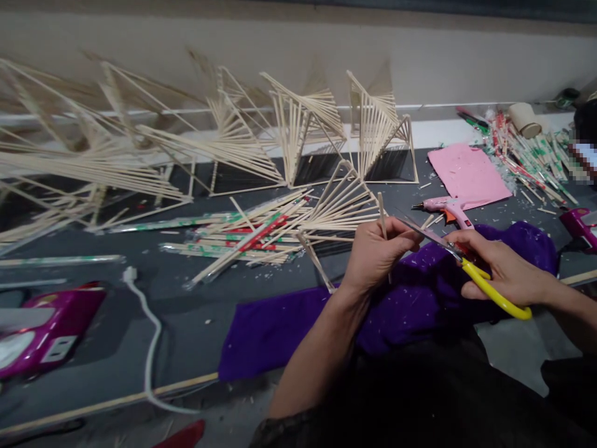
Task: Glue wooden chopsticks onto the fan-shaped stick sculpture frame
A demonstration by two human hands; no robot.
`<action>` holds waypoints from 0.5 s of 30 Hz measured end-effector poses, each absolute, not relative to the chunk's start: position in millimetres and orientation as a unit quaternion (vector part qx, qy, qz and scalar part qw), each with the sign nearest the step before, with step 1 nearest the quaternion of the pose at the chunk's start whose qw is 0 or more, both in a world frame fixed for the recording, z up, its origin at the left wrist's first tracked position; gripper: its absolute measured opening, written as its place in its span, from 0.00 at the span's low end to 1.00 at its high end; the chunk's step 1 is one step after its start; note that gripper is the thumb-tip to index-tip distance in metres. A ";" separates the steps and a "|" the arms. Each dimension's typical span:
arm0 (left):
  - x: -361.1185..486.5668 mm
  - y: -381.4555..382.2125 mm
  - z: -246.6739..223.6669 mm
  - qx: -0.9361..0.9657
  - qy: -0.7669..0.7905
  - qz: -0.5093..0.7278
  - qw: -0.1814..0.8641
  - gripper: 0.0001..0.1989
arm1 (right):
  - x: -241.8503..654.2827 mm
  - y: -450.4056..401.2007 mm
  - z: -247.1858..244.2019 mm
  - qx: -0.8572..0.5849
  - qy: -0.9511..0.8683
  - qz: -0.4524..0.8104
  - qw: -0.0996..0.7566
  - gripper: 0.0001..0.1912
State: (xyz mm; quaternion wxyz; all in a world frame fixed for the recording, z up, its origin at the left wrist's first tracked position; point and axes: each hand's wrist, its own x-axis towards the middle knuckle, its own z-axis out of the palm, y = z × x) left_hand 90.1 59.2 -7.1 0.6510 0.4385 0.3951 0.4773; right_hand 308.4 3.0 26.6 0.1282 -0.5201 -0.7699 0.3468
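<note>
My left hand [372,254] is closed around a thin wooden stick [381,208], held nearly upright above the purple cloth [275,333]. In my right hand [506,267] is a pair of scissors [497,297] with yellow handles, its blades pointing left at the fingertips of my left hand. Whether the blades touch the stick, or how far they are apart, I cannot tell. Just behind my left hand, a fan-shaped frame of wooden sticks [345,208] rests on the dark table. A pink glue gun [448,206] lies beyond the scissors.
Twisted stick frames [380,134] stand along the wall. Wrapped chopsticks [252,239] lie in a heap left of my hands; more wrapped chopsticks [532,155] lie at the back right, near a pink sheet [466,171]. A white cable [150,336] hangs over the table's front edge.
</note>
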 end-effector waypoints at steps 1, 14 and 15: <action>90.4 59.2 -7.2 0.439 0.397 0.474 0.652 0.04 | 309.0 3.9 26.2 -0.514 -0.776 0.341 0.132 0.32; 97.1 56.6 -8.2 0.427 0.410 0.486 0.643 0.03 | 307.0 14.7 10.8 -0.482 -0.816 0.270 0.170 0.22; 97.0 56.0 -7.6 0.430 0.407 0.488 0.641 0.04 | 307.6 15.8 10.8 -0.482 -0.815 0.269 0.174 0.21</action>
